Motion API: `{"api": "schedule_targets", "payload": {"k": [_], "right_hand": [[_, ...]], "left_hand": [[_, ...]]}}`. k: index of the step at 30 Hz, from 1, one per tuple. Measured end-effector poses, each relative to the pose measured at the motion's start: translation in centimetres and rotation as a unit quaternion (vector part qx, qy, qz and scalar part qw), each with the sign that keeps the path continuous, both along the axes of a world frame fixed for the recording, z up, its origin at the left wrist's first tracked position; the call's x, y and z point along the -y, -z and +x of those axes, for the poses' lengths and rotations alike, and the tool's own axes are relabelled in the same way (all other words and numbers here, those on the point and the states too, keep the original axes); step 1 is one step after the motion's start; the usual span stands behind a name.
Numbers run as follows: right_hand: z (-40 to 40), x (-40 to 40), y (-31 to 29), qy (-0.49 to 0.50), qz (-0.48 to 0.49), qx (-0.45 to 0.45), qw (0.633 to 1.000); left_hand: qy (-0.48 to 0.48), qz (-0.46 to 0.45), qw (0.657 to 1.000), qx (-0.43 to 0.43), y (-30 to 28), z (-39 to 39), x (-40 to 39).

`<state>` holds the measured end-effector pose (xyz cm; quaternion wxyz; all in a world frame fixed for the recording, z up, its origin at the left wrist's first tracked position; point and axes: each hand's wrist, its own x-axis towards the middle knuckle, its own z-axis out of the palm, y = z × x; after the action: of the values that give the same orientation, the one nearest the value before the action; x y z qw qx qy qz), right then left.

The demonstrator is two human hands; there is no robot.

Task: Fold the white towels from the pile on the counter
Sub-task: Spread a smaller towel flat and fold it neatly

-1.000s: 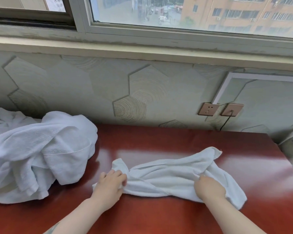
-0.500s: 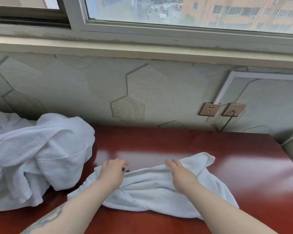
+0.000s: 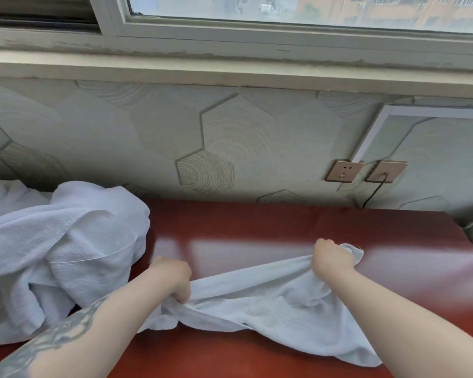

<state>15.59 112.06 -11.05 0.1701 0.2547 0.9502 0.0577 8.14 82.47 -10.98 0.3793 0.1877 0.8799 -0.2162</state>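
Window (image 3: pixel 284 12) with a worn pale frame above the hexagon-patterned wall (image 3: pixel 153 132), two bronze wall sockets (image 3: pixel 344 171) side by side low on that wall at right, dark cable (image 3: pixel 373 194) plugged into the right one, hanging down the wall.

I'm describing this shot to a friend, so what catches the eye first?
Both hands grip one white towel at the front of the red counter: the left hand at its left end, the right hand at its far right corner. A rumpled towel pile sits on the left.
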Motion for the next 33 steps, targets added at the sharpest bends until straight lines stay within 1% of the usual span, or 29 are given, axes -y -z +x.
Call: {"api": "schedule_targets", "payload": {"k": [2,3,4,5,6,8,9,10,11,13,14,16,17,19,20,22,24,25,26,27,28,29,31,32,33], "right_hand": [[-0.4,-0.2,0.0,0.022,-0.005,-0.058,0.998],[-0.5,-0.4,0.2,0.025,-0.01,-0.114,0.993],[-0.6,-0.8,0.6,0.017,-0.032,-0.186,0.982],[-0.6,-1.3,1.1,0.006,-0.06,-0.256,0.965],[-0.4,-1.8,1.5,-0.008,-0.077,-0.3,0.951],[0.2,-1.9,2.3,-0.02,-0.072,-0.306,0.949],[0.6,-1.5,2.5,-0.014,-0.077,-0.306,0.949],[1.1,-0.8,2.8,-0.015,-0.096,-0.317,0.943],[1.9,0.0,3.1,-0.034,-0.127,-0.335,0.933],[4.1,2.4,3.8,-0.129,-0.207,-0.353,0.903],[5.3,3.7,4.1,-0.19,-0.233,-0.338,0.892],[7.9,5.6,5.2,-0.289,-0.23,-0.261,0.892],[8.8,6.2,5.8,-0.303,-0.226,-0.223,0.898],[9.8,6.2,7.2,-0.287,-0.227,-0.208,0.907],[9.8,5.8,7.4,-0.273,-0.228,-0.211,0.911],[9.2,4.5,6.9,-0.241,-0.228,-0.167,0.929],[8.7,3.2,5.2,-0.232,-0.24,-0.053,0.941],[8.6,2.8,4.2,-0.231,-0.253,0.006,0.94],[8.4,2.6,3.3,-0.217,-0.257,0.06,0.94],[8.1,2.5,2.6,-0.197,-0.251,0.11,0.941],[7.7,2.5,1.9,-0.17,-0.242,0.163,0.941],[7.3,2.5,1.1,-0.144,-0.238,0.22,0.935],[6.7,2.8,-0.4,-0.106,-0.237,0.336,0.905],[6.5,2.9,-1.0,-0.092,-0.243,0.368,0.893],[6.3,3.2,-1.5,-0.079,-0.256,0.364,0.892]], "left_hand": [[-0.008,-0.012,1.0,-0.015,-0.2,-0.8,-0.1],[-0.025,-0.001,0.999,-0.033,-0.3,-1.3,0.1],[-0.047,0.021,0.997,-0.063,-0.6,-1.8,0.5],[-0.071,0.063,0.989,-0.11,-0.8,-2.1,1.1],[-0.096,0.124,0.974,-0.164,-0.8,-2.3,1.9],[-0.152,0.257,0.923,-0.242,-0.2,-1.7,3.6],[-0.166,0.291,0.906,-0.261,0.4,-1.0,4.2],[-0.161,0.298,0.9,-0.276,1.0,0.0,4.7],[-0.146,0.294,0.901,-0.284,1.8,1.0,5.0],[-0.139,0.29,0.903,-0.283,2.6,3.0,5.2],[-0.147,0.279,0.908,-0.275,2.5,3.8,5.3],[-0.147,0.252,0.918,-0.269,2.1,4.9,5.5],[-0.129,0.234,0.927,-0.264,1.8,5.0,5.9],[-0.086,0.179,0.953,-0.23,0.8,5.3,6.8],[-0.076,0.146,0.968,-0.191,0.2,5.5,7.3],[-0.111,0.098,0.988,-0.052,-1.3,5.7,8.2],[-0.171,0.068,0.977,0.104,-2.6,5.9,8.7],[-0.189,0.054,0.968,0.156,-3.1,5.9,8.8],[-0.208,0.051,0.96,0.181,-3.7,5.7,8.8],[-0.228,0.063,0.954,0.182,-3.9,5.3,8.7],[-0.258,0.099,0.948,0.159,-3.7,4.5,8.7],[-0.289,0.147,0.94,0.108,-3.2,3.6,8.8],[-0.322,0.233,0.917,-0.024,-1.3,2.1,9.1],[-0.303,0.237,0.92,-0.075,-0.2,1.7,9.1],[-0.267,0.213,0.933,-0.111,0.7,1.7,9.0]]}}
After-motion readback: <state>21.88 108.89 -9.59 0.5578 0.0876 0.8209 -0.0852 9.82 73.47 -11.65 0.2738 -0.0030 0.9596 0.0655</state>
